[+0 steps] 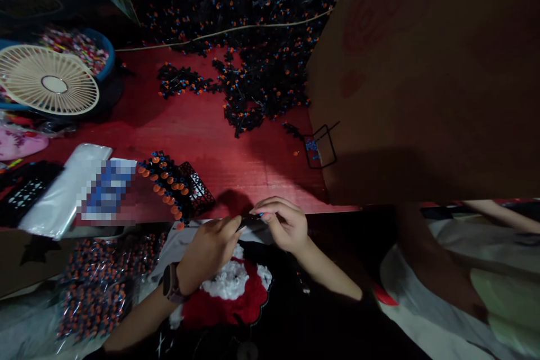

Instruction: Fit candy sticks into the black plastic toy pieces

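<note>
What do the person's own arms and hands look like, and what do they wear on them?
The left hand and right hand are bare, without gloves. A dark watch sits on the left wrist. The forearms are bare up to black sleeves.

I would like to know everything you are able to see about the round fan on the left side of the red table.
The fan has a round, cream-coloured grille that looks like plastic, made of thin radial ribs crossed by rings, with a plain round disc at its centre. It is tilted, with its face turned upward, and the left edge of the view cuts it off. A dark base shows beside it, and the grille overlaps a blue tub.
</note>
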